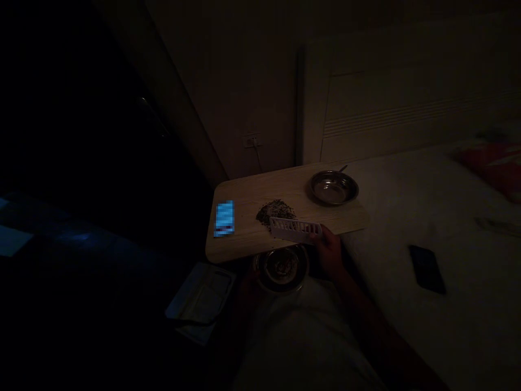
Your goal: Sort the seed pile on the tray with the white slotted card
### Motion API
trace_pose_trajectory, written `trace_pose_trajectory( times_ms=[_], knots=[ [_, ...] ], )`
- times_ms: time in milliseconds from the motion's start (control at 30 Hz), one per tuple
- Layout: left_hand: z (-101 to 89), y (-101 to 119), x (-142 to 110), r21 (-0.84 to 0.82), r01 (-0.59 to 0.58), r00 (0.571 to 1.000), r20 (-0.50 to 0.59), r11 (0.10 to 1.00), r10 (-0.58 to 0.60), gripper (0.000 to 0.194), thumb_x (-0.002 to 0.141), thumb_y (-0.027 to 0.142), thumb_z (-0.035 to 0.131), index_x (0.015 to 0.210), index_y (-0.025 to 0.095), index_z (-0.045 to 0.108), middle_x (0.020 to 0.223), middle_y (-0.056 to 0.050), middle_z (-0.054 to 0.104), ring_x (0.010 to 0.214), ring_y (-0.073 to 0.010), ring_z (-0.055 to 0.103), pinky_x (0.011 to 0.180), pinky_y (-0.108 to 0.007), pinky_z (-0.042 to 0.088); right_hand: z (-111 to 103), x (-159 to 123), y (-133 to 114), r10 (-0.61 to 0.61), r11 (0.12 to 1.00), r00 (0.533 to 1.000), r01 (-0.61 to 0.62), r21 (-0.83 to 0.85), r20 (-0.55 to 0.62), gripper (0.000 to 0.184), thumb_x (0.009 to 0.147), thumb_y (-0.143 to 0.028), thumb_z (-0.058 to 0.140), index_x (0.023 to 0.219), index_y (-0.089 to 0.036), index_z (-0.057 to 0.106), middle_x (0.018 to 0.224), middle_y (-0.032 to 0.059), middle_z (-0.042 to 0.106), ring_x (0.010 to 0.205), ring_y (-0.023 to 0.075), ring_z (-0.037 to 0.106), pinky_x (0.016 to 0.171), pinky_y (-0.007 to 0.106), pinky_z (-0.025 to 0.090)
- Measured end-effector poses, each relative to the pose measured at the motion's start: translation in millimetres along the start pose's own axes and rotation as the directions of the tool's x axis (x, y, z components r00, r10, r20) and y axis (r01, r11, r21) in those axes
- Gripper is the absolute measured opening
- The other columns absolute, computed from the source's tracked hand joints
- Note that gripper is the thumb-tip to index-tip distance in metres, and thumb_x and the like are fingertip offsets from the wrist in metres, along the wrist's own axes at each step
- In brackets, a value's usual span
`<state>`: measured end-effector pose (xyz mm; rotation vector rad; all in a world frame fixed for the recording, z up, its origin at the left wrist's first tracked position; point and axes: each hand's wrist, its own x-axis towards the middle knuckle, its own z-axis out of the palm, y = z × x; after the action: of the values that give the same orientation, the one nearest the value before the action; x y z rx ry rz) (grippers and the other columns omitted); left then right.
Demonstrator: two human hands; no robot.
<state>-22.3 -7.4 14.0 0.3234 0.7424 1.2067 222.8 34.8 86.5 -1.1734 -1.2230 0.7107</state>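
The room is very dark. My right hand is closed on one end of a white slotted plastic bar that lies across the near edge of a small wooden table. Just behind the bar sits a pile of small dark seeds or grains. Below the table's edge, over my lap, a metal bowl holds some dark bits. My left hand seems to be at the bowl's left rim, but it is too dark to make out its fingers.
An empty metal bowl stands at the table's back right. A lit phone lies at the table's left. A dark phone rests on the bed on my right. A pale tray is down at the left. A headboard stands behind.
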Motion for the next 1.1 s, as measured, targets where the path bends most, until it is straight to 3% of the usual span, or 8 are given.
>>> trace_pose_trajectory(
  times_ms=[367,533,733,1100],
  knots=[
    [4.1,2,-2,-0.017,0.012,0.999,0.040,1.000,-0.011,0.041,0.072,0.017,0.073,0.113,0.022,0.074,0.120,-0.006,0.075,0.125,-0.0325,0.061,0.115,-0.049,0.036,-4,0,5,0.014,0.998,0.997,-0.020,0.065,0.079,0.022,0.083,-0.041,0.068,0.089,-0.022,0.074,0.078,0.0015,0.071,0.071,0.0201,0.060,0.065,0.031,0.047],
    [-0.1,0,-1,-0.011,0.009,0.999,0.032,1.000,-0.009,0.037,0.074,0.015,0.070,0.110,0.022,0.075,0.118,-0.005,0.076,0.124,-0.0310,0.061,0.116,-0.048,0.035,-12,4,10,0.089,0.987,0.995,-0.083,0.141,-0.038,0.022,0.079,-0.040,0.072,0.090,-0.022,0.073,0.083,0.0021,0.072,0.075,0.0209,0.062,0.070,0.032,0.049],
    [-8.8,-3,3,-0.019,0.015,1.000,-0.024,1.000,-0.016,0.035,0.076,0.013,0.068,0.109,0.023,0.074,0.112,-0.004,0.078,0.118,-0.0281,0.065,0.116,-0.047,0.035,-23,10,14,0.105,0.991,0.973,-0.085,0.102,-0.207,0.022,0.076,-0.037,0.071,0.090,-0.021,0.072,0.084,0.0025,0.072,0.077,0.0208,0.062,0.074,0.032,0.049],
    [-7.0,-1,1,-0.025,0.042,0.999,-0.018,0.999,-0.042,0.032,0.075,0.015,0.070,0.106,0.021,0.075,0.109,-0.005,0.079,0.116,-0.0284,0.067,0.115,-0.047,0.037,-21,9,11,0.130,0.986,0.981,-0.112,0.127,-0.144,0.021,0.075,-0.038,0.070,0.085,-0.020,0.070,0.077,0.0017,0.070,0.072,0.0201,0.060,0.065,0.030,0.048]
  ],
)
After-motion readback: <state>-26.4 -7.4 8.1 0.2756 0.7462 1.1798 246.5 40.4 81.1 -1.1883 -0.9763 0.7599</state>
